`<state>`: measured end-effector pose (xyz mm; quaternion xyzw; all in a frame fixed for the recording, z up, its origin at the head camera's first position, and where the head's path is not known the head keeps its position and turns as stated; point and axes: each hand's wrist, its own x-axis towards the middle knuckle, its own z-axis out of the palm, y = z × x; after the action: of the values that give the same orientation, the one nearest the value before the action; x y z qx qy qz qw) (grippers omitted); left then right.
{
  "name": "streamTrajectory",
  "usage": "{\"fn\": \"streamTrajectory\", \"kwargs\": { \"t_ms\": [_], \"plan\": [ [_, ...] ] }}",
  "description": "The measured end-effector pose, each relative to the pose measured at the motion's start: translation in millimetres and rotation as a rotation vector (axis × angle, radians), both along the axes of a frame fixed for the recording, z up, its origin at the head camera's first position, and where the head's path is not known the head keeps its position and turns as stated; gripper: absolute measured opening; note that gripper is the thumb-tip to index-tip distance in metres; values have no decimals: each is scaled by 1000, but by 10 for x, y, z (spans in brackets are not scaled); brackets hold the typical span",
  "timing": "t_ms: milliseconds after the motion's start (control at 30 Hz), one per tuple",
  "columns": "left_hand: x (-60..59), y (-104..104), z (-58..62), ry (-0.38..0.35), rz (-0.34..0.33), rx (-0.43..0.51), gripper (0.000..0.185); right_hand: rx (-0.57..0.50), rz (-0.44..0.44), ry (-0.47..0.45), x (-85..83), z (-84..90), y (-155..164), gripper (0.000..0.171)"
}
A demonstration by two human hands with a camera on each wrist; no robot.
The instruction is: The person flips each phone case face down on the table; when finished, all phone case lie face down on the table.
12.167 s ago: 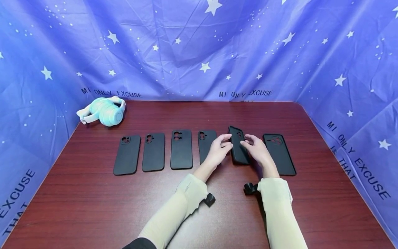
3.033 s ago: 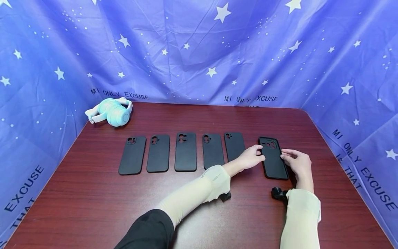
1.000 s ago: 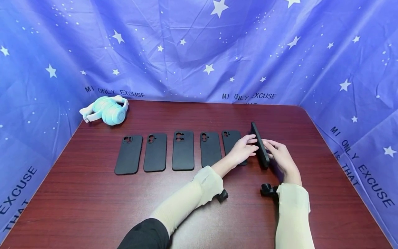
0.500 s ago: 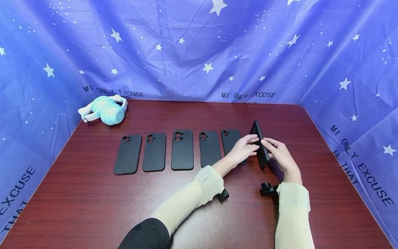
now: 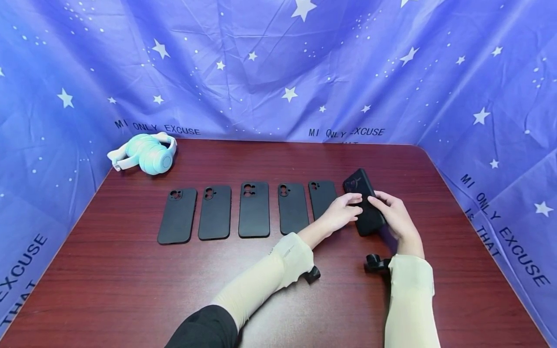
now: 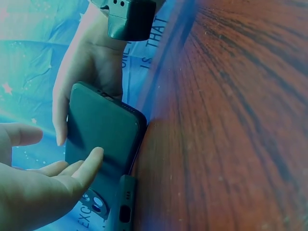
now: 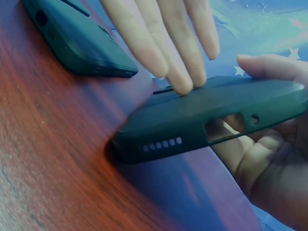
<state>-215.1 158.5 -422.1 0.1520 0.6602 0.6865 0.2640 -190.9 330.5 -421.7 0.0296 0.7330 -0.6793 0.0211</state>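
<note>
A black phone case (image 5: 369,217) is tilted up at the right end of a row of cases, its outer back and camera cutout facing up and left. My right hand (image 5: 397,217) grips its raised right edge, thumb on the back and other fingers underneath. My left hand (image 5: 337,212) has its fingers extended, with fingertips (image 7: 182,87) on the back of the case. In the right wrist view, the lower edge of the case (image 7: 192,127) leans on the table, with its port opening and speaker holes showing. The neighbouring phone case (image 5: 321,195) lies partly hidden beneath my left hand.
Several more black phone cases, including the leftmost one (image 5: 177,217) and a middle one (image 5: 254,212), lie back up in a row on the dark red table (image 5: 183,299). Light blue headphones (image 5: 150,154) rest at the back left. A starry blue curtain (image 5: 243,96) surrounds the table's back and sides.
Earlier the right-end case lay with its inside up. It was then stood on its edge, and now leans over to the left-hand side with its back showing. The neighbouring case was turned over before that.
</note>
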Motion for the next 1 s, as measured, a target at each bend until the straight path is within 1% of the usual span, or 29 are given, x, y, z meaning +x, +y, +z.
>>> {"fn": "streamTrajectory", "kwargs": {
  "t_ms": [133, 233, 333, 433, 567, 700, 767, 867, 1000],
  "plan": [
    [7, -12, -10, 4, 0, -59, 45, -43, -30, -21, 4, -15, 15, 19],
    [13, -25, -17, 12, 1, -124, 46, -44, -48, -48, 5, -35, 42, 18],
    [19, -33, -20, 19, 8, -176, 46, -25, -59, -73, 12, -58, 81, 16],
    [24, -34, -23, 28, 13, -207, 46, 15, -64, -97, 24, -73, 120, 23],
    [30, -27, -30, 29, 13, -228, 47, 116, -62, -112, 33, -88, 151, 38],
    [37, -19, -38, 24, 9, -232, 47, 233, -68, -99, 36, -100, 160, 48],
    [35, -16, -40, 26, 6, -231, 47, 316, -63, -89, 37, -98, 160, 52],
    [31, -8, -43, 33, 11, -230, 47, 475, -47, -77, 39, -88, 159, 54],
    [24, 4, -51, 35, 16, -229, 47, 638, -42, -73, 31, -82, 153, 55]
  ]
}}
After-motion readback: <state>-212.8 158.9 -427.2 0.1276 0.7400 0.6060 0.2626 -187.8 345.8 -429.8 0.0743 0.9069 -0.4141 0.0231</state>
